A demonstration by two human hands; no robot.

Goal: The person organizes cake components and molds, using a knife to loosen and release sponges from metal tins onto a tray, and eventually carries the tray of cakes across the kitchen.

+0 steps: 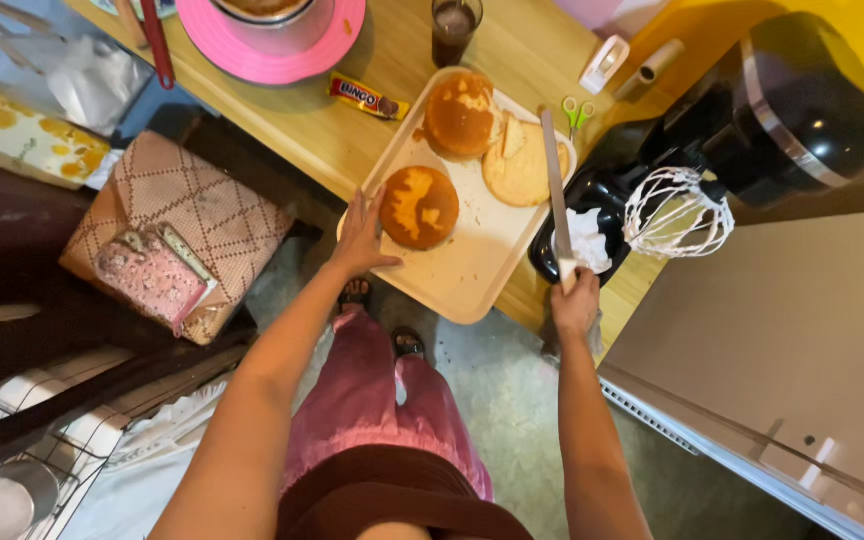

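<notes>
Two hands busy: left hand [360,240] flat, fingers spread, against round cake [419,207]; right hand [574,303] fisted round long knife [556,190].

I am seeing a round golden-brown sponge cake [419,206] lying flat at the near left edge of a cream tray, and a long bread knife [556,190] pointing away across the tray's right side.

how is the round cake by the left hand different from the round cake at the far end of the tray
The near round golden-brown cake is touched at its edge by the left hand; the far round golden-brown cake is touched by no hand. The near cake lies alone on bare beige plastic tray; the far one lies close beside a pale flat cake slice. Both are round, browned with lighter patches, and lie flat on that tray.
</notes>
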